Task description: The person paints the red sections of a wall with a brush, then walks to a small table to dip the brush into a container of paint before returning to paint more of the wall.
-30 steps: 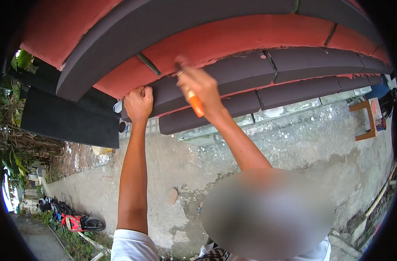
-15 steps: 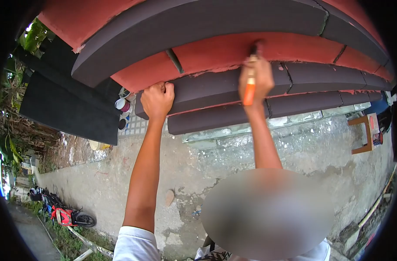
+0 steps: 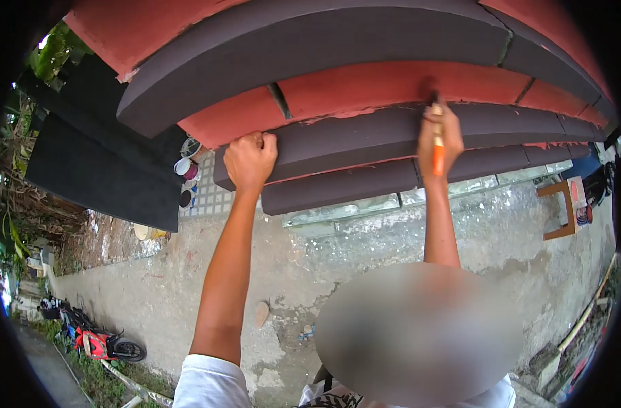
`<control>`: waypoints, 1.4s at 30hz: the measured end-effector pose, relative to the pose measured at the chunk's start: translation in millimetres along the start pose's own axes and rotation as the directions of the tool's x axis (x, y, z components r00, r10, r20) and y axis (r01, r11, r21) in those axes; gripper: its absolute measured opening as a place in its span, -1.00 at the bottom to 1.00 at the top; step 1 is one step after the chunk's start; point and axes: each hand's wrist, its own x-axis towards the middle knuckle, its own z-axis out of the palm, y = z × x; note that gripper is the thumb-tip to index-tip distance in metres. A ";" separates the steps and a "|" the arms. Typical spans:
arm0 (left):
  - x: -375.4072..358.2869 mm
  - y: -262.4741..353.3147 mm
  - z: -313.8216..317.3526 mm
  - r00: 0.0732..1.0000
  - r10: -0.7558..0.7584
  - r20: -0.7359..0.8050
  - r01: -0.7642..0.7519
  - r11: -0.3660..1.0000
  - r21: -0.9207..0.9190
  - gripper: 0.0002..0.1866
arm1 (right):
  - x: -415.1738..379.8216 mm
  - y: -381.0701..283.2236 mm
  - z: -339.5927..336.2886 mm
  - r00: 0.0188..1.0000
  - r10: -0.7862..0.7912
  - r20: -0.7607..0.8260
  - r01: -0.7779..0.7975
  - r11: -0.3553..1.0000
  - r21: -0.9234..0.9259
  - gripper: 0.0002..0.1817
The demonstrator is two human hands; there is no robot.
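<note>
My right hand (image 3: pixel 448 136) is closed round a paintbrush (image 3: pixel 438 159) with an orange-ended handle. The brush's dark, blurred bristles meet the red band (image 3: pixel 365 85) between two dark grey ledges. My left hand (image 3: pixel 250 162) is closed over the left end of the lower dark ledge (image 3: pixel 351 139), with its fingertips hidden behind the edge. Above my hands curves the upper dark ledge (image 3: pixel 310 47). Narrow dark joints cut across the red band.
At left hang dark panels (image 3: pixel 99 170) beside a white-and-maroon paint bucket (image 3: pixel 185 168). A brown wooden stool (image 3: pixel 562 207) lies at right on the concrete ground (image 3: pixel 208 272). A red motorcycle (image 3: pixel 96 343) stands at lower left. A grey blur covers the lower middle.
My right hand and the paintbrush have moved right along the red band. My left hand keeps its hold on the ledge. The view has shifted slightly.
</note>
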 end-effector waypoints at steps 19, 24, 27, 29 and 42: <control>-2.4 -2.7 -5.0 1.000 0.015 0.026 -0.013 0.998 -0.068 -0.66 | -67.9 -121.6 94.2 0.955 -0.129 0.266 0.046 0.954 0.297 -0.85; -2.9 -2.5 -7.8 0.998 -0.006 0.065 0.010 0.997 -0.070 -0.67 | -67.5 -104.6 79.9 0.998 0.060 -0.021 -0.058 0.993 0.100 -0.91; -1.1 -2.3 -6.1 0.999 -0.003 0.048 0.006 0.997 -0.074 -0.68 | -79.4 -133.7 95.0 0.995 0.076 0.066 -0.079 0.996 0.046 -0.90; -5.0 -2.2 -4.5 0.999 -0.003 0.052 0.006 0.998 -0.057 -0.67 | -88.8 -168.5 113.6 0.982 0.045 0.184 -0.068 0.991 0.119 -0.91; -2.7 -4.9 -3.9 0.999 0.026 0.041 -0.024 0.998 -0.049 -0.66 | -36.6 -130.9 87.5 0.999 -0.012 -0.051 0.014 0.999 0.048 -0.92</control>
